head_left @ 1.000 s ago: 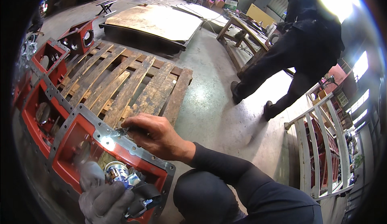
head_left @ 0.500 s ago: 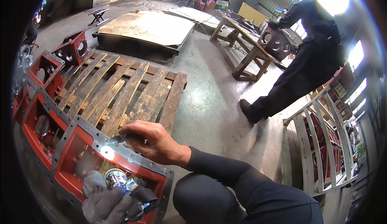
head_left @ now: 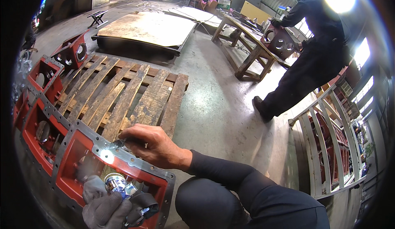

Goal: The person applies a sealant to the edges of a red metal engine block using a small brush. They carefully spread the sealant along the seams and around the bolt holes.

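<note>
My left hand (head_left: pixel 103 210), in a grey glove, is closed round a blue-and-white cylinder (head_left: pixel 116 184) with a shiny rim. Beside it hangs a black piece (head_left: pixel 145 206) with a metal fitting; I cannot tell if the two are joined. My bare right hand (head_left: pixel 152 144) pinches a small dark, slim tool (head_left: pixel 118 143), its kind unclear, against the grey flange (head_left: pixel 91 135) of a red metal housing (head_left: pixel 76 157). Bolt holes run along that flange. A bright round spot of light lies on it by the tool's tip. The left hand is over the housing's opening.
More red housings (head_left: pixel 35 120) stand in a row at left. Beyond them lie a wooden pallet (head_left: pixel 160 99) and a low board-topped platform (head_left: pixel 144 29). At right, a person in dark clothes (head_left: pixel 317 52) works at a wooden bench (head_left: pixel 247 43). A white slatted rack (head_left: pixel 314 155) stands nearer.
The view has shifted slightly, and both my hands keep nearly the same place on the housing. The person at the bench stands a little more upright, with the foot slightly farther right.
</note>
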The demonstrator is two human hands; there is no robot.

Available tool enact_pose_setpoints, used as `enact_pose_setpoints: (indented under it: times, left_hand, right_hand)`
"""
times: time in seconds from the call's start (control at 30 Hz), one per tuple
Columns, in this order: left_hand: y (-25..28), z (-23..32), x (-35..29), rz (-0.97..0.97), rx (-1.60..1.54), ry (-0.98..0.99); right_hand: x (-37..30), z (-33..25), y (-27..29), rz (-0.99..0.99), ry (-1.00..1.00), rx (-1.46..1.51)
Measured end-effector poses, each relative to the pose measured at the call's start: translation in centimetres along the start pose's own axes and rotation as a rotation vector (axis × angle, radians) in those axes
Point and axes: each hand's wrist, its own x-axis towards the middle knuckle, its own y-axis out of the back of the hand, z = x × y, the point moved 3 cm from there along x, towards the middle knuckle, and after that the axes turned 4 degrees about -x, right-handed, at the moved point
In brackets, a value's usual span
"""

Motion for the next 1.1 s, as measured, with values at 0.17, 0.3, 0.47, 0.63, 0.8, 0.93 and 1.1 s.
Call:
enact_pose_setpoints:
  times: [0.17,0.3,0.47,0.63,0.8,0.93,1.1]
  left_hand:
    - [0.03,-0.13,-0.50,-0.017,-0.013,0.023]
    - [0.16,-0.11,-0.04,0.003,0.007,-0.011]
    - [0.15,-0.04,0.15,0.001,0.005,-0.004]
    - [0.20,-0.25,-0.05,-0.010,0.005,-0.026]
    - [0.17,-0.10,0.30,0.002,0.001,-0.017]
    - [0.09,-0.07,0.42,-0.002,0.016,-0.020]
    - [-0.01,-0.26,0.12,-0.006,0.013,-0.024]
  right_hand:
    - [0.09,-0.13,0.10,0.004,-0.002,-0.011]
    - [-0.07,0.04,-0.11,0.013,0.002,-0.024]
    - [-0.14,-0.06,-0.11,0.002,-0.010,-0.038]
    - [-0.07,0.06,-0.28,0.010,0.010,-0.038]
    - [-0.11,0.09,-0.29,0.006,-0.008,-0.018]
    - [-0.13,0.36,-0.29,0.007,-0.013,-0.013]
    - [-0.17,0.48,-0.17,0.001,-0.029,0.007]
